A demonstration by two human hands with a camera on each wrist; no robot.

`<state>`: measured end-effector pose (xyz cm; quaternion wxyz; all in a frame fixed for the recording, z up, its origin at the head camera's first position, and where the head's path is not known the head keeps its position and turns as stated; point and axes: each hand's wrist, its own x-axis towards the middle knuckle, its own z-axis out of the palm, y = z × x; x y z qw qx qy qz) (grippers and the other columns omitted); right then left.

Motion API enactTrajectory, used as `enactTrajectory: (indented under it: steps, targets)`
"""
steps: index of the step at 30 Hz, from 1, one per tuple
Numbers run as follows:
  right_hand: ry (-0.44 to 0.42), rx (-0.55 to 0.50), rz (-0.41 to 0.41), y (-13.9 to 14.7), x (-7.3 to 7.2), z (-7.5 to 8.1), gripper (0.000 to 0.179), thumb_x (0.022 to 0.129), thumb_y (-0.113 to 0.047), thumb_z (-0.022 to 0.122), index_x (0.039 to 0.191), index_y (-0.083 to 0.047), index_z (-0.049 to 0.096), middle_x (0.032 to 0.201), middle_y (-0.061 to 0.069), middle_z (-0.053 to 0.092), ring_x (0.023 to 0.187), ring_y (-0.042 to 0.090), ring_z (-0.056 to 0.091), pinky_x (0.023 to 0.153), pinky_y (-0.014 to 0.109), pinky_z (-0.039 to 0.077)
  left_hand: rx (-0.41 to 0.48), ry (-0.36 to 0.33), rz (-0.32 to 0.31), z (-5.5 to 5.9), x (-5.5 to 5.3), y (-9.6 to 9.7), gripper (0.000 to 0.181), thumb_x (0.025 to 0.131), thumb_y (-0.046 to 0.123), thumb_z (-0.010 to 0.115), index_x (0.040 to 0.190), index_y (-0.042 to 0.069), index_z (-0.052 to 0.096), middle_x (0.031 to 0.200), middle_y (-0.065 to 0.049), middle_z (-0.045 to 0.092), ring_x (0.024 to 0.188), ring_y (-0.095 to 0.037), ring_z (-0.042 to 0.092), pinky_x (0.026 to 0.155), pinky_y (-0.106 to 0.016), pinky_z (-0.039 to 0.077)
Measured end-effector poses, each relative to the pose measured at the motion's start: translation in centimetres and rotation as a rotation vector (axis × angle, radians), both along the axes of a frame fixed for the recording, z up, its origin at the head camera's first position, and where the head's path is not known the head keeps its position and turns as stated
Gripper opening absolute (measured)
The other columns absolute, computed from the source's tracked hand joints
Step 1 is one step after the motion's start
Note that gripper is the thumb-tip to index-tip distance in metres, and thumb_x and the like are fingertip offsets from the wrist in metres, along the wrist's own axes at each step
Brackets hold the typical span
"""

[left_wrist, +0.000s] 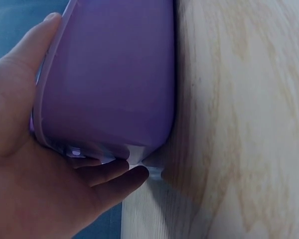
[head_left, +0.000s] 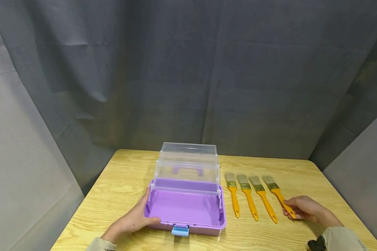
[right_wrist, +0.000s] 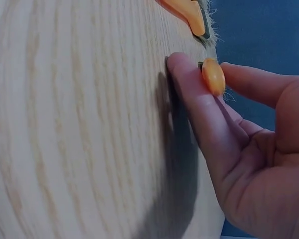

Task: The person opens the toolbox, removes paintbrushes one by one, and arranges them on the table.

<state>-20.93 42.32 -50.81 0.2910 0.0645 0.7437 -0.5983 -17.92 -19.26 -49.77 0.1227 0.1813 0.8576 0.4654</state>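
Note:
On the table, a purple storage box (head_left: 185,208) stands with its clear tiered lid (head_left: 186,167) raised. My left hand (head_left: 135,216) holds the box's left front corner, thumb over the front rim and fingers along the left side. The left wrist view shows the box's outer wall (left_wrist: 109,74) between thumb and fingers. Toward the right, my right hand (head_left: 306,207) pinches the yellow handle of a paintbrush (head_left: 279,196) near its end. In the right wrist view the handle's end (right_wrist: 214,77) sits between thumb and fingers.
Between the box and my right hand lie three more paintbrushes (head_left: 234,198), bristles pointing away. A light blue latch (head_left: 180,230) hangs on the box front. Grey cloth (head_left: 188,76) hangs behind the wood-grain table (head_left: 119,181).

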Motion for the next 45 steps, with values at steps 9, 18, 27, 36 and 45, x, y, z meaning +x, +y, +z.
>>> enactTrajectory:
  steps: [9,18,27,36,45]
  targets:
    - [0.098,0.417,-0.092,-1.5,0.6,0.3,0.026,0.089,-0.023,0.063,0.069,-0.007,0.059,0.055,0.0,0.056,0.045,0.008,0.053,0.047,0.023,0.05,-0.007,0.028,0.001,0.0,0.1,-0.3,0.119,0.077,0.03,0.078,0.149,0.005,-0.013,0.155,-0.022,-0.01,0.14,-0.04,-0.002,0.11,-0.055,0.006]
    - [0.108,0.475,-0.122,-1.9,0.9,0.6,0.027,0.089,-0.023,0.062,0.071,-0.004,0.061,0.058,0.004,0.059,0.049,0.012,0.057,0.048,0.026,0.051,0.007,0.04,-0.013,0.3,0.1,-0.4,0.119,0.077,0.028,0.079,0.149,0.003,-0.013,0.155,-0.023,-0.009,0.14,-0.04,-0.002,0.11,-0.055,0.006]
    - [0.308,0.646,-0.004,-1.8,1.3,3.1,0.033,0.094,-0.029,0.055,0.074,-0.002,0.056,0.057,0.006,0.054,0.048,0.015,0.047,0.048,0.031,0.044,-0.138,0.041,-0.069,2.7,-1.0,-1.3,0.098,0.088,0.037,0.067,0.149,-0.005,0.003,0.151,-0.032,0.011,0.136,-0.046,0.019,0.107,-0.058,0.021]
    - [0.65,0.955,0.111,-5.3,0.7,7.5,0.048,0.094,-0.033,0.055,0.105,0.014,0.059,0.091,0.023,0.063,0.074,0.031,0.061,0.062,0.045,0.051,-0.44,0.175,-0.009,9.1,-3.7,-1.4,0.09,0.09,0.047,0.058,0.148,-0.006,0.015,0.152,-0.027,0.015,0.138,-0.043,0.016,0.109,-0.056,0.02]
    - [0.872,1.045,0.056,-10.4,0.4,8.7,0.06,0.092,-0.035,0.058,0.122,0.015,0.05,0.117,0.04,0.048,0.103,0.057,0.046,0.081,0.065,0.041,-0.716,0.364,0.124,11.3,-5.1,2.6,0.085,0.089,0.05,0.058,0.151,0.005,0.021,0.151,-0.029,0.016,0.137,-0.049,0.013,0.102,-0.071,0.013]
